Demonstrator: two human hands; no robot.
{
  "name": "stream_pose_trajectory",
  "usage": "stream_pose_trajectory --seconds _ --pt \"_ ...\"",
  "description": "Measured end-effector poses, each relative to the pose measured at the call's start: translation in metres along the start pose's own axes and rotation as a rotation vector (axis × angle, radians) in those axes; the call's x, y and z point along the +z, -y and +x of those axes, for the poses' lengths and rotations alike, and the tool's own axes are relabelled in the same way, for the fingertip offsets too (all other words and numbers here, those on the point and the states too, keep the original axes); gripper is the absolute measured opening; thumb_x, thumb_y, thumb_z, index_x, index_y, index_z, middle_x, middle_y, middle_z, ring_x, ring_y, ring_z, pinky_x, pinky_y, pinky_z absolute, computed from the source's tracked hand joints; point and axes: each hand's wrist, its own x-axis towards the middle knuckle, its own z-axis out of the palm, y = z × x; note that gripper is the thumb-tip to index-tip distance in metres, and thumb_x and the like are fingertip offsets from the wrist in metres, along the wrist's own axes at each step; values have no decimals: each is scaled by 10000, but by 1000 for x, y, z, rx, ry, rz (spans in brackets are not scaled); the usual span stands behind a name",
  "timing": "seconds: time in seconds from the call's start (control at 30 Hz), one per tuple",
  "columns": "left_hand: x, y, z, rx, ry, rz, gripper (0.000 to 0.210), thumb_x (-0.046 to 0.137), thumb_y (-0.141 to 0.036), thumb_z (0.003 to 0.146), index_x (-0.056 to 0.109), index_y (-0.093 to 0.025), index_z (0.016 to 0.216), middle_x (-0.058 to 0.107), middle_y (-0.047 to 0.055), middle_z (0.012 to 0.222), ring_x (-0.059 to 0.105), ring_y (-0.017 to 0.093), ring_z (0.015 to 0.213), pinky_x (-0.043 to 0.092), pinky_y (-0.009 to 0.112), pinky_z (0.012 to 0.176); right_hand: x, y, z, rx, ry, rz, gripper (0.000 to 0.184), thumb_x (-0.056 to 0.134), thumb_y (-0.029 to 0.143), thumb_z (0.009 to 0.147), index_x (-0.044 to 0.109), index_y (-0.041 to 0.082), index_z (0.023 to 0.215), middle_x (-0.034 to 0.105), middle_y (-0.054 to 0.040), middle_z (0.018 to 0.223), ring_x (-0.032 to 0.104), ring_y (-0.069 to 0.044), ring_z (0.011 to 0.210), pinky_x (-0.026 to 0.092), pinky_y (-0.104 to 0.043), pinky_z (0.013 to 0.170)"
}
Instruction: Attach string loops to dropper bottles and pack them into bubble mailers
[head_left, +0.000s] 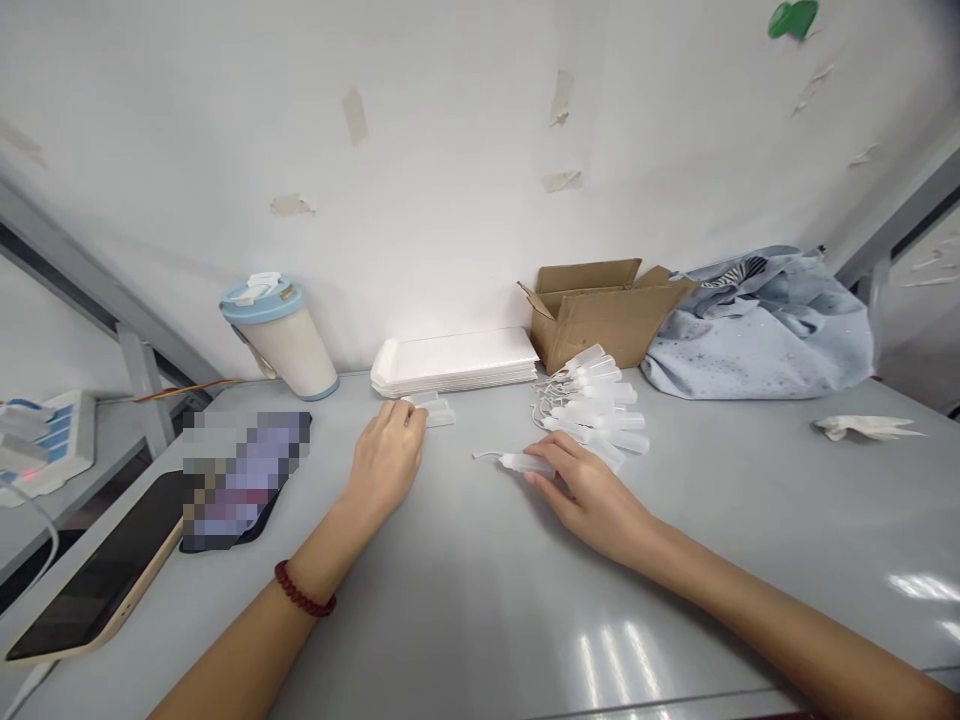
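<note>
Head view, as I watched, took in the right hand [589, 490] palm down, its forearm slanting in low over the table [465, 610]. Thumb and fingers were closed around a tube [517, 462]. The left hand [386, 450], back up, curled its fingers beside some clear pieces [442, 410]; its fingertips were hidden, so I could not tell whether it gripped any. The tube looked whitish and translucent, tapering leftward to a thin, bent white tip. It was just in front of a fanned pile [600, 395] of similar tubes, nearer the person than the white stack [457, 360].
</note>
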Motion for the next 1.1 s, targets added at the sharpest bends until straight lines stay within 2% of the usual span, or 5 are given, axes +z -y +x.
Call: stream_pose_trajectory --seconds 0.1,0.3,0.57,0.77,1.1 --pt "-6 -10 -2 -11 -4 -143 218 411 -160 899 618 -131 960 641 123 975 574 264 938 479 344 717 -4 4 1 1 -47 79 211 442 264 916 590 181 1043 591 -83 951 585 -180 778 495 -327 677" --pt "-16 -36 -11 -69 206 -709 289 337 -247 937 600 -189 1043 685 57 959 615 206 902 479 299 711 -12 7 3 66 -123 211 218 448 297 917 607 200 1030 593 -36 837 556 -152 694 452 -268 565" --pt "-14 -41 -14 -86 129 -701 312 418 -243 909 499 -168 1201 663 62 972 608 194 850 480 305 697 -12 7 1 28 -171 218 216 463 267 903 588 198 1064 595 -61 923 553 -154 710 480 -284 581" --pt "-12 -42 -16 187 22 -565 261 370 -204 937 617 -168 861 659 62 815 581 189 785 457 318 706 -12 7 -1 -15 -188 191 228 456 240 906 569 196 1099 585 -72 970 558 -156 735 495 -294 600" --pt "-18 -46 -19 248 -31 -488 190 438 -229 921 608 -168 864 670 65 805 599 195 763 467 315 681 -12 5 1 -68 -240 162 215 458 223 906 560 217 1095 589 -73 994 574 -162 743 505 -318 634"
